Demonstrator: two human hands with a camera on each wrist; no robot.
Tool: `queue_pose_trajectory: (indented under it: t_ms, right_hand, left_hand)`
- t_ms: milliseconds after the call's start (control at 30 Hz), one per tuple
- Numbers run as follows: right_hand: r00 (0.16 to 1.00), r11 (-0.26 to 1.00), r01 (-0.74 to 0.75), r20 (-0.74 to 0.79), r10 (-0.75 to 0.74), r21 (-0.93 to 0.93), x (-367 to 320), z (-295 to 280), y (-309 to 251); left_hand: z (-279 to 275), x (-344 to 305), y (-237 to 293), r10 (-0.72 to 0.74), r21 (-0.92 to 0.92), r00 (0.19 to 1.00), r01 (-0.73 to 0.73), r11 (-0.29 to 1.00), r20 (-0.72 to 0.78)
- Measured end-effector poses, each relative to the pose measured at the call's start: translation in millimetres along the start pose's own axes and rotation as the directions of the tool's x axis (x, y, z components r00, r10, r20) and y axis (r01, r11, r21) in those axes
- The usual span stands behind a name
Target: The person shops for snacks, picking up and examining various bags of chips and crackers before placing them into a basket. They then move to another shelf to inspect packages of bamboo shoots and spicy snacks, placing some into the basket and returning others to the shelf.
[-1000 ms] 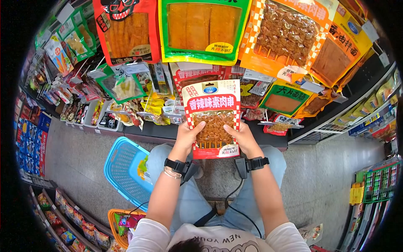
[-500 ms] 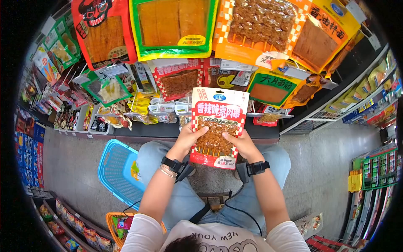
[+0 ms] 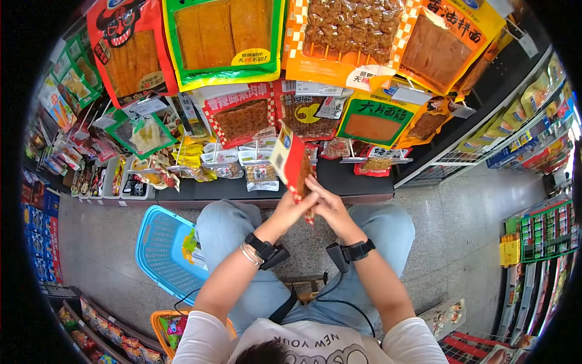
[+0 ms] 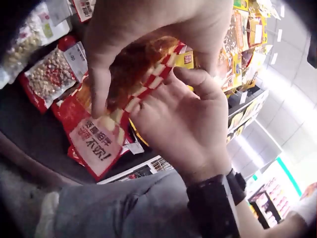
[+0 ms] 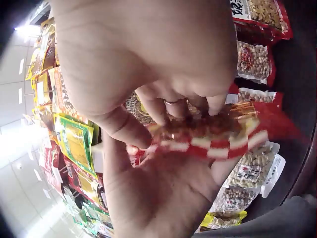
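A red and white snack packet (image 3: 295, 164) is turned nearly edge-on in front of the shelf, its back partly showing. The left hand (image 3: 292, 210) grips its lower part from the left. From the right, the right hand (image 3: 330, 209) holds the same packet with bent fingers. In the left wrist view, the packet's printed corner (image 4: 96, 146) hangs below the left hand (image 4: 148, 29), and the right hand (image 4: 185, 124) is behind. The right wrist view has the checkered edge (image 5: 213, 148) between the right hand (image 5: 143, 54) and the left hand (image 5: 163, 193).
Large hanging packets, one green-edged (image 3: 223, 42) and one orange (image 3: 345, 45), fill the top. Smaller packets hang below on hooks above a dark shelf ledge (image 3: 230, 195). A blue basket (image 3: 159, 255) and an orange basket (image 3: 159, 321) stand on the floor at left.
The packet has turned from facing the head camera to nearly edge-on, tilting left. Both hands have come closer together around it. The shelf has shifted left in the head view.
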State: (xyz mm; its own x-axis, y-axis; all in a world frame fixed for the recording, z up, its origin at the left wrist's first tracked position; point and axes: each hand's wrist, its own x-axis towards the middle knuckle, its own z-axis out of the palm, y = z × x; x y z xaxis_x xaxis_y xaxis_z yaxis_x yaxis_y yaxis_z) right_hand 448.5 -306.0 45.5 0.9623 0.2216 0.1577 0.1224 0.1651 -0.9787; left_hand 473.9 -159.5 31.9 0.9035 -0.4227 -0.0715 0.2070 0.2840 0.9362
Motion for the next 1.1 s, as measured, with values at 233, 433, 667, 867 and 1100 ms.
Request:
queue_pose_trajectory:
  t_ms: [233, 433, 667, 867, 1100]
  right_hand:
    - [0.909, 0.919, 0.054, -0.361, -0.207, -0.391, 24, -33, -3]
    - [0.944, 0.967, -0.212, -0.229, 0.239, 0.138, 26, -45, -6]
    - [0.931, 0.946, -0.267, -0.205, 0.302, 0.184, 18, -45, -3]
    - [0.95, 0.951, -0.208, -0.185, 0.252, 0.227, -3, -37, -21]
    - [0.985, 0.957, -0.086, -0.119, 0.123, 0.278, -31, 15, -72]
  left_hand:
    - [-3, 8, 26, 0.032, -0.068, 0.987, -0.043, 0.997, -0.155]
    - [-10, 11, 34, -0.1, -0.185, 0.98, 0.067, 0.98, -0.175]
    - [-15, 9, 31, -0.107, -0.17, 0.979, 0.077, 0.983, -0.175]
    - [-1, -14, 50, -0.12, -0.238, 0.979, 0.079, 0.968, -0.163]
    - [1, -80, 93, -0.044, -0.295, 0.972, -0.026, 0.955, -0.229]
